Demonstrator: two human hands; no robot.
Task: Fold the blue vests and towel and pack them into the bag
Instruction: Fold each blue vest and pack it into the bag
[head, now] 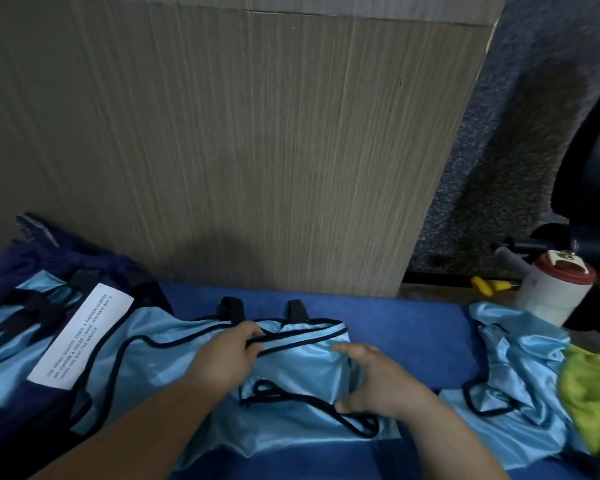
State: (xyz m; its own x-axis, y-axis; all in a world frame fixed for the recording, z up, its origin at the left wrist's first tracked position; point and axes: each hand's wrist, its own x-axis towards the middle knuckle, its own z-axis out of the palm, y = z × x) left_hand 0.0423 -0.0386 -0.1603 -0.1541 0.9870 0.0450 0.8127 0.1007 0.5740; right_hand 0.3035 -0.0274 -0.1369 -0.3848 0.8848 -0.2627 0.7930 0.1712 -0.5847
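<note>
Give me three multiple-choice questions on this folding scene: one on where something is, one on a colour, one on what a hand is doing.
1. Where is the yellow-green fuzzy towel?
A. At the far right, next to the crumpled light blue satin vest
B. At the far left
C. In the middle of the view

2. What colour is the trim on the middle light blue satin vest?
A. White
B. Black
C. Red

3. What is the left hand doing?
A. Lying flat with straight fingers
B. Staying out of view
C. Gripping the middle vest's trimmed edge

Answers:
1 A, the towel shows at the right edge beside the crumpled vest.
2 B, a dark black band runs along the vest's edges.
3 C, its fingers curl over the trimmed edge.
</note>
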